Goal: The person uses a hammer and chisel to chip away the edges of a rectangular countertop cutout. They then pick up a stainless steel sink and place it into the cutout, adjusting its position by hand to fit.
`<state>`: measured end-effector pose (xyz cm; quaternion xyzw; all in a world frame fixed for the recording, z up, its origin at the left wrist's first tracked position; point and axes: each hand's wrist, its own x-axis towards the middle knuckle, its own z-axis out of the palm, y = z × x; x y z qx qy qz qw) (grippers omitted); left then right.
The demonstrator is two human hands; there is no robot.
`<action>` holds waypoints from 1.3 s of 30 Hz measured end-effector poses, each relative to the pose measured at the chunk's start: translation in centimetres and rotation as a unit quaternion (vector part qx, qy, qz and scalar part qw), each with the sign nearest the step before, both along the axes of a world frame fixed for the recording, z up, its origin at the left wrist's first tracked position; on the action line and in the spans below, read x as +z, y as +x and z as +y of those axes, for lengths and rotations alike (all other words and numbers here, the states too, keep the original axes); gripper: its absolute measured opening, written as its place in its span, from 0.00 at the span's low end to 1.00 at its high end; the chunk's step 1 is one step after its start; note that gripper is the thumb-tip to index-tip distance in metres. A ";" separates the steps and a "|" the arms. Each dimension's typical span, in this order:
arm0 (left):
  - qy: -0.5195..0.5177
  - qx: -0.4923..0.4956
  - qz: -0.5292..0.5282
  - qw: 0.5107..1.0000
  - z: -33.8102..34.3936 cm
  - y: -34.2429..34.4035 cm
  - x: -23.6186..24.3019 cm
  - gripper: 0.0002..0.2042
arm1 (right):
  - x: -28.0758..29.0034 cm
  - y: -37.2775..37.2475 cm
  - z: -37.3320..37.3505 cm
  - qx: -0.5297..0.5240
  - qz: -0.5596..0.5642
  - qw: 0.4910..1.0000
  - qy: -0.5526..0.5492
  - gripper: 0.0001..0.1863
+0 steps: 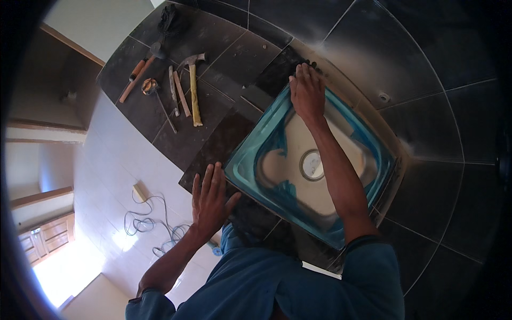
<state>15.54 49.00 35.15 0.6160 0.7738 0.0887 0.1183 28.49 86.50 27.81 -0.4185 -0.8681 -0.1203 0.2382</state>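
Note:
A square sink basin (254, 140) with torn blue film round its rim and walls sits in the dark tiled counter (216, 114). Its round drain opening (311, 164) shows in the bare pale bottom. My right hand (308, 95) reaches across the basin and lies with fingers stretched out on the rim's far corner. My left hand (210, 198) is open at the counter's front edge, its fingers apart beside the basin's left corner. I cannot tell how firmly either palm presses. Neither hand holds anything.
Left on the counter lie a claw hammer (194, 96) with a yellow handle, a wooden-handled mallet (140, 72), several narrow tools, and a crumpled black bag (167, 18). Dark tiled walls (416, 128) rise at right. A tangled cable (140, 221) lies on the pale floor.

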 end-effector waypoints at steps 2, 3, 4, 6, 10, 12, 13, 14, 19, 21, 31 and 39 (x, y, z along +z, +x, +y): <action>-0.009 0.002 -0.003 1.000 -0.3 0.2 0.0 0.37 | -0.1 0.4 0.3 0.008 -0.015 1.000 0.004 0.26; -0.015 0.003 -0.009 1.000 -0.4 0.2 0.0 0.38 | -0.1 0.5 0.3 0.011 -0.022 1.000 0.006 0.26; -0.016 0.004 -0.012 1.000 -0.3 0.1 0.0 0.38 | -0.1 0.5 0.3 0.009 -0.027 1.000 -0.004 0.27; -0.014 0.001 0.002 1.000 -0.5 0.1 -0.2 0.38 | -0.1 0.3 0.2 0.003 -0.036 0.999 -0.024 0.27; -0.028 -0.014 0.022 0.999 -0.5 -0.1 -0.1 0.37 | -0.1 0.3 0.3 0.009 -0.041 0.999 -0.030 0.28; -0.018 -0.015 0.017 1.000 -0.5 -0.1 -0.2 0.37 | -0.5 0.3 0.2 0.003 -0.032 0.999 -0.013 0.28; -0.012 -0.018 0.017 1.000 -0.4 -0.2 -0.1 0.37 | -0.6 0.4 0.2 0.004 -0.024 1.000 -0.016 0.28; -0.016 -0.013 0.005 1.000 -0.4 -0.2 0.1 0.36 | -0.7 0.6 0.2 0.005 -0.016 1.000 -0.018 0.28; -0.007 -0.003 -0.014 1.000 -0.5 -0.1 0.4 0.35 | 0.5 0.8 0.3 0.037 -0.008 0.996 -0.076 0.28; 0.000 -0.013 -0.022 1.000 -0.3 -0.2 -0.1 0.35 | 1.0 1.6 0.4 0.081 0.024 0.992 -0.089 0.28; 0.015 -0.017 0.020 1.000 -1.2 -1.2 -0.8 0.32 | 0.9 10.2 -20.8 0.075 0.208 0.883 -0.415 0.13; 0.025 -0.095 0.070 0.993 -2.0 -3.4 -1.2 0.28 | 4.5 2.6 -28.9 0.133 0.169 0.869 -0.446 0.16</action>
